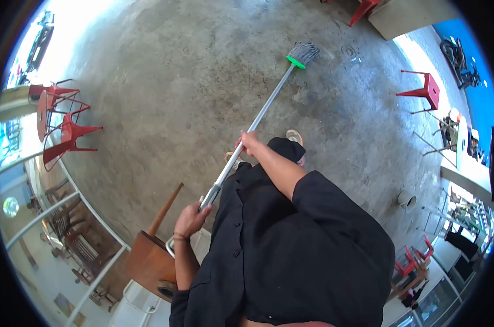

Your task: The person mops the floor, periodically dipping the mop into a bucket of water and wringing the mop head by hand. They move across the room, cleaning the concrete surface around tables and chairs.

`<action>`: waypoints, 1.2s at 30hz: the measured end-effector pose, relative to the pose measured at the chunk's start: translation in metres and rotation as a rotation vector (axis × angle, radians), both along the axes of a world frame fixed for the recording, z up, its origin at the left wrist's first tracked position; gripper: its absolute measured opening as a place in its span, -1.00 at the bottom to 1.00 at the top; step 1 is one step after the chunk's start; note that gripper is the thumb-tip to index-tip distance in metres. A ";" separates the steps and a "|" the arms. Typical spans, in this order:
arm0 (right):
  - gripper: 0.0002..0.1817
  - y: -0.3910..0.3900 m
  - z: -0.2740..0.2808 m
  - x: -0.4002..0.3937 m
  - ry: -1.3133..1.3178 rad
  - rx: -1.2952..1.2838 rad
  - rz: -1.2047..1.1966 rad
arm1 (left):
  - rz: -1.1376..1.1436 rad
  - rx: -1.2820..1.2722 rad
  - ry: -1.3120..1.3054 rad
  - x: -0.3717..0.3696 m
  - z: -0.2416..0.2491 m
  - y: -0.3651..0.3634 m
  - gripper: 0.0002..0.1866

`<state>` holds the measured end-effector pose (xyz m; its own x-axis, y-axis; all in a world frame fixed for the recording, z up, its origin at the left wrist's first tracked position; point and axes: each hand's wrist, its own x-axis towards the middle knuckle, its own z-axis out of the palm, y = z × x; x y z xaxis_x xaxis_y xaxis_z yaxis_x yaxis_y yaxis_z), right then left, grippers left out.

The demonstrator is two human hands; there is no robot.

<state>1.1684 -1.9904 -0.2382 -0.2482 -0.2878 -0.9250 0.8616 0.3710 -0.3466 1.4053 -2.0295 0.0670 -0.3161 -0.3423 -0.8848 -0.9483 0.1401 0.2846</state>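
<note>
I see my left hand (191, 219) clenched low on the mop (258, 117) handle and my right hand (249, 143) gripping mid-shaft, the soft strand head on the concrete floor (165, 82) at 1 o'clock; I judge it light, stiff-shafted, possibly slick, best held as now.

- I count one mop (258, 117), with one grey mop head (302, 53).
- I count two hands on its handle: the left hand (190, 219) and the right hand (251, 144).
- I count one red stool (425, 91) standing alone at the right.
- I count one wooden stool (151, 259), tipped over at the lower left.
- I count one white bucket (407, 200).
- The red chairs (64, 122) at the left overlap; I cannot fix their number.
</note>
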 end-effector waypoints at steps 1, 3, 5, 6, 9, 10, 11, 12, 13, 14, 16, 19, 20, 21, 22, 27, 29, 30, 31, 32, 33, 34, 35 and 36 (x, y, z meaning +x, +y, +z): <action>-0.66 -0.002 -0.002 0.022 -0.068 -0.069 0.042 | -0.019 -0.045 0.066 0.024 0.006 -0.008 -0.53; -0.64 0.000 0.020 0.069 -0.241 -0.175 0.206 | 0.181 0.086 -0.110 0.064 0.034 -0.019 -0.58; -0.61 0.002 0.041 0.119 -0.344 -0.116 0.263 | 0.425 0.297 -0.120 0.093 0.070 -0.025 -0.67; -0.62 0.001 0.056 0.137 -0.305 -0.035 0.292 | 0.506 0.333 -0.134 0.117 0.072 -0.022 -0.67; -0.62 -0.017 0.086 0.132 -0.193 0.155 0.338 | 0.628 0.328 -0.125 0.120 0.070 -0.020 -0.67; -0.62 -0.022 0.089 0.123 -0.156 0.209 0.348 | 0.627 0.318 -0.132 0.107 0.069 -0.023 -0.66; -0.64 -0.028 0.089 0.108 -0.077 0.210 0.322 | 0.560 0.290 -0.146 0.089 0.065 -0.031 -0.65; -0.66 -0.035 0.085 0.084 0.007 0.208 0.300 | 0.497 0.257 -0.153 0.065 0.058 -0.038 -0.64; -0.67 -0.040 0.078 0.060 0.088 0.206 0.278 | 0.466 0.264 -0.100 0.040 0.046 -0.045 -0.62; -0.71 -0.043 0.061 0.033 0.109 0.175 0.246 | 0.433 0.272 -0.052 0.015 0.027 -0.051 -0.60; -0.76 -0.048 0.026 -0.040 0.168 0.124 0.262 | 0.390 0.343 0.104 -0.030 -0.022 -0.061 -0.54; -0.74 -0.062 0.002 -0.166 0.315 0.175 0.232 | 0.057 0.230 0.189 -0.143 -0.071 -0.081 -0.51; -0.73 -0.065 -0.027 -0.205 0.302 0.142 0.210 | 0.013 0.191 0.211 -0.188 -0.078 -0.086 -0.54; -0.76 -0.074 -0.036 -0.247 0.298 0.210 0.114 | -0.031 0.150 0.233 -0.231 -0.082 -0.091 -0.56; -0.77 -0.079 -0.044 -0.287 0.299 0.221 0.125 | 0.100 0.298 0.176 -0.275 -0.080 -0.097 -0.59; -0.75 -0.095 -0.044 -0.369 0.392 0.305 0.166 | 0.140 0.295 0.310 -0.334 -0.110 -0.106 -0.68; -0.72 -0.103 -0.038 -0.334 0.361 0.281 0.231 | 0.036 0.181 0.558 -0.283 -0.123 -0.118 -0.70; -0.68 -0.112 -0.035 -0.305 0.354 0.250 0.276 | 0.186 0.256 0.392 -0.262 -0.113 -0.130 -0.71; -0.64 -0.122 -0.079 -0.258 0.426 0.280 0.279 | 0.331 0.329 0.224 -0.234 -0.100 -0.143 -0.72; -0.59 -0.132 -0.121 -0.206 0.496 0.310 0.282 | 0.392 0.354 0.171 -0.190 -0.094 -0.159 -0.77; -0.47 -0.141 -0.071 -0.167 0.348 0.207 0.326 | 0.454 0.378 0.118 -0.144 -0.088 -0.174 -0.82; -0.34 -0.152 -0.047 -0.117 0.249 0.154 0.321 | 0.496 0.336 0.032 -0.113 -0.062 -0.185 -0.82; -0.33 -0.161 -0.039 -0.055 0.342 0.164 0.335 | 0.536 0.295 -0.055 -0.079 -0.034 -0.194 -0.81; -0.33 -0.170 -0.032 0.008 0.436 0.178 0.351 | 0.584 0.262 -0.075 -0.030 -0.019 -0.199 -0.82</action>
